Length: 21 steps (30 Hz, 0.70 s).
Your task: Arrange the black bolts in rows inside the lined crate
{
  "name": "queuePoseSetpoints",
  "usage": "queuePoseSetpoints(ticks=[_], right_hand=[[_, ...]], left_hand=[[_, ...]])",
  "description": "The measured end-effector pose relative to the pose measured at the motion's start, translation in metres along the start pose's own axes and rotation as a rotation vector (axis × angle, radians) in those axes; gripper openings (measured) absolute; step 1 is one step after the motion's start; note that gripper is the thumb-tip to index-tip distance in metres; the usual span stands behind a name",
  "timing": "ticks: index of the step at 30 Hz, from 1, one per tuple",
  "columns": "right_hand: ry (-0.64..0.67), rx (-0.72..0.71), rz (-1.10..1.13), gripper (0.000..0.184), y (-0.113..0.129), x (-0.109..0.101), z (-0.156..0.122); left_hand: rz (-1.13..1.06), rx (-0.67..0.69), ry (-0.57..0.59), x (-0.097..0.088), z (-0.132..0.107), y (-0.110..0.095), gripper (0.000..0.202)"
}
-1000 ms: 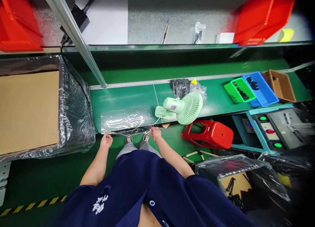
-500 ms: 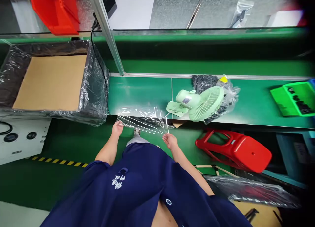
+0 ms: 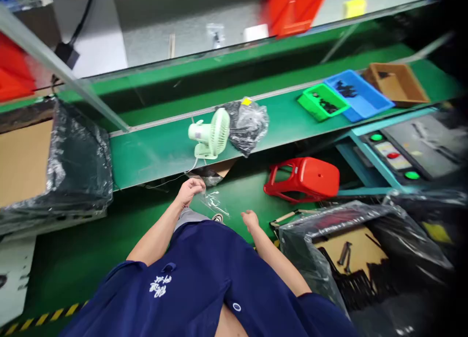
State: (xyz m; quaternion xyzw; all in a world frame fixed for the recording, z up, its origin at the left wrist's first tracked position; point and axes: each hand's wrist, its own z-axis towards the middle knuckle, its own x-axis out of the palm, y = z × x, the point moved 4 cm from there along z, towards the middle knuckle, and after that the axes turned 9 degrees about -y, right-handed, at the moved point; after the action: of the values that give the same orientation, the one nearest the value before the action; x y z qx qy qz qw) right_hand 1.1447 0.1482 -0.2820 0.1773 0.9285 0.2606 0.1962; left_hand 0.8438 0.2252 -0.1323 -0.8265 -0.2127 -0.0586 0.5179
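I could lose this clear plastic [image 3: 217, 203]: only my left hand [image 3: 189, 190] has it, thumb and fingertips pinched together on one end, while the rest hangs loose below the edge of the green bench [image 3: 153, 156], above the floor. A slack pinch would let so light and slippery a piece slide down by my shoe [image 3: 218, 218]. My right hand [image 3: 250, 221] is well apart from it, fingers loosely half uncurled, and I can make out nothing in them, so I judge it would be no help in a slip.

The other risk, I think, is the white cord [image 3: 192, 167], which drops from the green fan [image 3: 212, 134] over the bench edge, near my left hand. Should a finger or the plastic snag it, a sharp pull could drag the fan off, as its base stands close to the edge. I can't tell whether the cord touches my hand.

Half a second ago both hands held the plastic stretched between them, part of it over the bench; now my right hand has come away and the plastic has left the bench top. My view has swung too, bringing the blue bin [image 3: 360, 95] and brown bin [image 3: 398, 86] into sight
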Motion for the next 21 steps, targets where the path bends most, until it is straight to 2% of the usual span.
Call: queuePoseSetpoints(ticks=[3, 5, 7, 9, 11, 13, 16, 18, 19, 21], right_hand=[[-0.042, -0.129, 0.122, 0.034, 0.044, -0.024, 0.007], [0.015, -0.351, 0.192, 0.042, 0.09, -0.038, 0.002], [0.087, -0.572, 0.236, 0.048, 0.137, -0.057, -0.013], [0.162, -0.777, 0.222, 0.059, 0.179, -0.08, -0.037], [0.297, -0.953, 0.166, 0.07, 0.21, -0.1, -0.068], [0.437, -1.097, 0.072, 0.078, 0.232, -0.117, -0.099], [0.603, -1.212, -0.007, 0.078, 0.25, -0.131, -0.134], [0.658, -1.222, 0.012, 0.07, 0.256, -0.135, -0.148], [0.645, -1.212, 0.03, 0.06, 0.258, -0.136, -0.152], [0.533, -1.173, 0.078, 0.036, 0.26, -0.138, -0.157]], left_hand=[[0.19, 0.018, 0.351, 0.082, -0.007, -0.013, 0.02], [0.295, 0.016, 0.557, 0.127, -0.015, -0.02, 0.017], [0.374, -0.018, 0.749, 0.163, -0.025, -0.027, 0.016], [0.434, -0.102, 0.906, 0.19, -0.035, -0.033, 0.017], [0.495, -0.207, 0.994, 0.209, -0.043, -0.038, 0.019], [0.537, -0.295, 1.01, 0.223, -0.048, -0.045, 0.021], [0.577, -0.288, 0.992, 0.24, -0.049, -0.061, 0.023], [0.621, -0.216, 1.027, 0.25, -0.047, -0.071, 0.024], [0.639, -0.182, 1.059, 0.254, -0.046, -0.076, 0.024], [0.633, -0.13, 1.127, 0.261, -0.042, -0.082, 0.022]])
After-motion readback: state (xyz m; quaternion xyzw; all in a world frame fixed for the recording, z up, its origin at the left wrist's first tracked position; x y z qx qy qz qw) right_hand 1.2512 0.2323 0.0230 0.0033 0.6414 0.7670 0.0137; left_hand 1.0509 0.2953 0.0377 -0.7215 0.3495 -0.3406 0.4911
